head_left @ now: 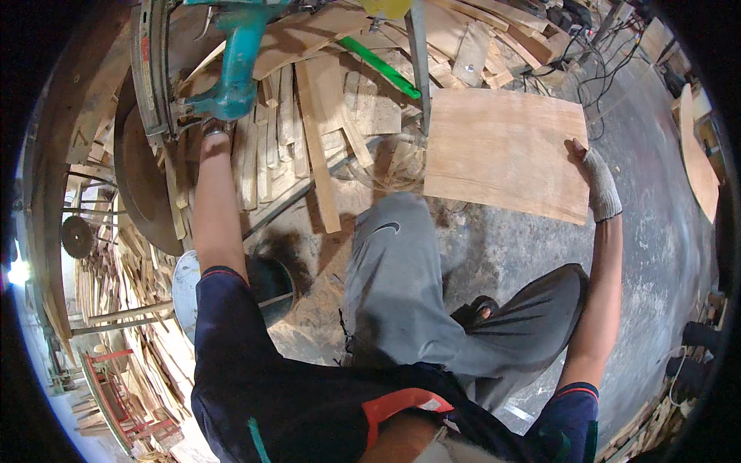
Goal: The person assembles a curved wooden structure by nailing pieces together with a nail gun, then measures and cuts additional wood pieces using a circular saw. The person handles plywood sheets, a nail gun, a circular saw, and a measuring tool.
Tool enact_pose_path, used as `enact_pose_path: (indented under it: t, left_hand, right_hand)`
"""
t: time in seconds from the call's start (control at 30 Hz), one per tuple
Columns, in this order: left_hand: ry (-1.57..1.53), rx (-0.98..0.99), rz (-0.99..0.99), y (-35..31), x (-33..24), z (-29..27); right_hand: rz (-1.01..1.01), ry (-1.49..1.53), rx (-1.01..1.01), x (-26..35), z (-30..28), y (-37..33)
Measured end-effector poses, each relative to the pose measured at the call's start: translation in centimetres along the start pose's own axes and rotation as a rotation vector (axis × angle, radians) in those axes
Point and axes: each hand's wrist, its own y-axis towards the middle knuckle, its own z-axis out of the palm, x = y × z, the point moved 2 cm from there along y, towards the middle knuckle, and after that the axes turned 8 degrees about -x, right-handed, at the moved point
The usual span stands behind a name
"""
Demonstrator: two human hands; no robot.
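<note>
My right hand [600,181], in a grey knit glove with bare fingertips, grips a thin rectangular plywood panel [505,150] by its right edge. The thumb lies on the panel's face, and the other fingers are behind it. My left arm reaches far forward, and my left hand [215,128] ends right against the lower part of a teal power tool [238,69]. That tool hides the left fingers, so their grip does not show. A long metal part [150,73] runs along the tool's left side.
Wooden strips [312,147] lie ahead in a loose pile, with a green strip [380,67] beyond. A grey metal post [419,62] stands beside the panel. Black cables [606,73] tangle at the far right. A toothed saw blade [77,237] and scrap wood sit at the left.
</note>
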Motion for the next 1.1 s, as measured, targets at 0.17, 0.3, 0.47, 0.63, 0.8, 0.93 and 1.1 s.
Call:
enact_pose_path:
  t: [0.17, 0.3, 0.47, 0.63, 0.8, 0.93, 1.1]
  left_hand:
    - [-0.046, -0.064, 0.03, -3.9, -2.5, 2.1]
    - [-0.118, -0.061, 0.118, -12.0, -7.5, 7.1]
    - [-0.272, 0.298, 0.314, -27.1, -14.7, 9.8]
    - [-0.996, 0.896, 0.602, -28.3, -24.6, -4.8]
    - [-1.337, 0.595, 0.865, -26.3, -31.6, -13.7]
    - [-1.707, 0.651, 0.573, -26.1, -35.5, -17.3]
    - [-1.2, 0.431, 0.317, -24.3, -36.3, -22.2]
  right_hand:
    - [0.083, 0.01, -0.012, 1.5, -0.1, -1.3]
    - [0.074, 0.279, 0.074, 3.1, 1.6, -2.2]
    - [-0.071, 0.286, 0.041, 2.5, 2.6, -0.7]
    - [-0.132, 0.641, 0.163, 2.1, 2.4, 0.4]
    - [-0.135, 0.962, 0.074, 2.7, 4.4, 0.7]
    - [-0.188, 1.146, 0.165, 5.0, 7.0, -0.8]
    - [-0.337, 0.919, 0.353, 5.5, 9.4, -2.3]
